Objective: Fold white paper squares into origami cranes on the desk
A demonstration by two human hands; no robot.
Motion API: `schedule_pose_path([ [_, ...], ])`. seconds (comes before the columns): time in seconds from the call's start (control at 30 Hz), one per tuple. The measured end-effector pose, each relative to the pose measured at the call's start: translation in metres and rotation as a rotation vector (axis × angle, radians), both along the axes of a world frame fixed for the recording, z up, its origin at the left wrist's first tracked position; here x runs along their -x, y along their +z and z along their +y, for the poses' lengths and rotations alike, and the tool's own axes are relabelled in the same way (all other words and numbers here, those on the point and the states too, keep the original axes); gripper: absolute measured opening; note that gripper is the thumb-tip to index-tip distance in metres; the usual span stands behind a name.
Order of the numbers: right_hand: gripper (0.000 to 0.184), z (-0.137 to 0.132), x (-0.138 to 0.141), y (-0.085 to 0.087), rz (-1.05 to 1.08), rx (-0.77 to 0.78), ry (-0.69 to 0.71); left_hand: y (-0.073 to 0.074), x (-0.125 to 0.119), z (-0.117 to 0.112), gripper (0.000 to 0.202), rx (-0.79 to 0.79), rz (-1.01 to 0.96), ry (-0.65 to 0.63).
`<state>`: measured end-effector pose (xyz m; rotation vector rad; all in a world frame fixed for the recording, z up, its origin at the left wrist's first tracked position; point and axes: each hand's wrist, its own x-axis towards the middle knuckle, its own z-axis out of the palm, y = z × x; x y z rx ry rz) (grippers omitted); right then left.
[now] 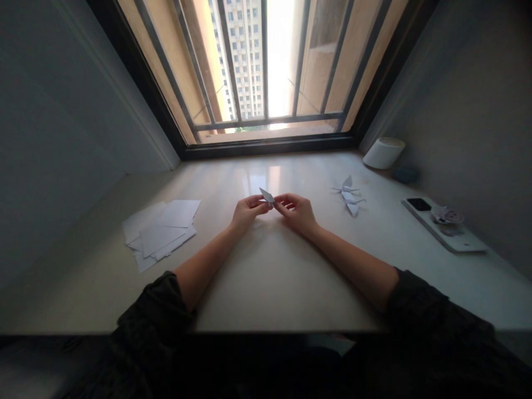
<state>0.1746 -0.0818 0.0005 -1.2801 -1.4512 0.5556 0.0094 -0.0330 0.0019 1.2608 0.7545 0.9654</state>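
Between my fingertips, just above the white sill top, is a small folded piece of white paper (266, 195) with a pointed upper end. My left hand (248, 210) pinches it from the left, thumb and fingers pressed together at its lower part. From the other side my right hand (297, 209) grips the same paper with thumb and forefinger. The fingertips hide its lower folds. Off to the right lie folded paper cranes (351, 197), white, with their wings and points touching or overlapping.
Loose white paper sheets (168, 233) lie in an untidy pile at left. A phone (444, 224) with a ring-like item on its back lies at right. Behind it are a white cylindrical object (383, 153) and a dark rounded one (405, 175). A barred window (266, 147) borders the far edge.
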Motion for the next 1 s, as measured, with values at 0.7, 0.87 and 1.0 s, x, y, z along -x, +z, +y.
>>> schedule_pose_path([
  [0.7, 0.038, 0.010, -0.003, -0.009, 0.353, 0.111, 0.138, -0.003, 0.001, 0.003, 0.044, -0.008, -0.009, 0.014],
  [0.87, 0.035, 0.008, -0.002, -0.009, 0.269, 0.093, 0.076, -0.001, 0.000, 0.001, 0.045, -0.037, 0.021, 0.000],
  [1.0, 0.028, 0.001, -0.001, -0.003, 0.091, 0.040, 0.013, 0.001, -0.001, -0.001, 0.046, -0.036, 0.016, 0.002],
])
